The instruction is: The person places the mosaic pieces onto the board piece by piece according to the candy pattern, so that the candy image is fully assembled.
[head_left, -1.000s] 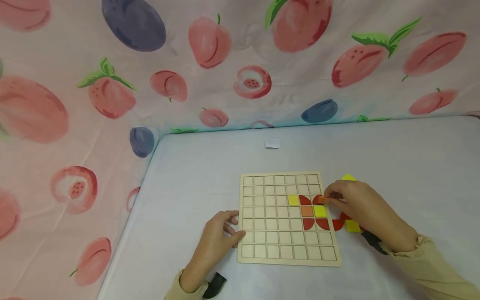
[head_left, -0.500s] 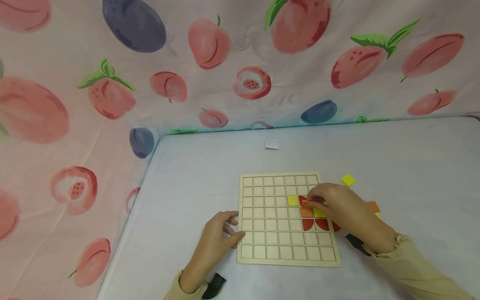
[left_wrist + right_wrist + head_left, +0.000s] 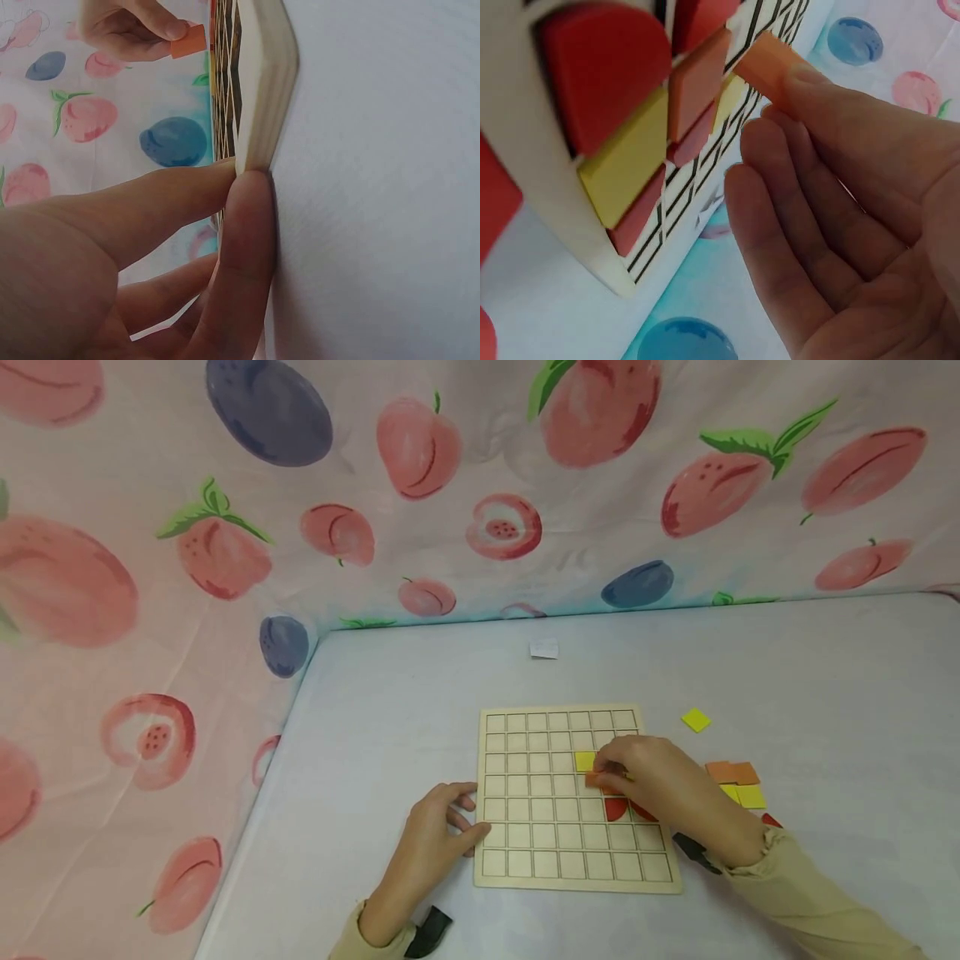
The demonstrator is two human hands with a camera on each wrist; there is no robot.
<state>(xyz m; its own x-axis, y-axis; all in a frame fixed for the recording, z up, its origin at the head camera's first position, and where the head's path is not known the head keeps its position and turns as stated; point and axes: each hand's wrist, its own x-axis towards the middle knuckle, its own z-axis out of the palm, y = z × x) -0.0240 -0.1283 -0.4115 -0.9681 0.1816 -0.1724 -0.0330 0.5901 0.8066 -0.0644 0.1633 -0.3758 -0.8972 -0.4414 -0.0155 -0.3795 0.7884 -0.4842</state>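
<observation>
Right hand (image 3: 660, 777): pinches orange tile (image 3: 594, 780) over grid board (image 3: 525, 860) centre | Left hand (image 3: 438, 831): fingers relaxed, pressing board's left edge | Loose tiles (image 3: 738, 783): beyond board's right edge

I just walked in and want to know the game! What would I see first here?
First, the wooden grid board on the pale table, with yellow, orange and red tiles in its squares. The right hand pinches an orange square tile above the board, while the left hand touches the board's left edge. Behind hangs a big fruit-print cloth.
</observation>
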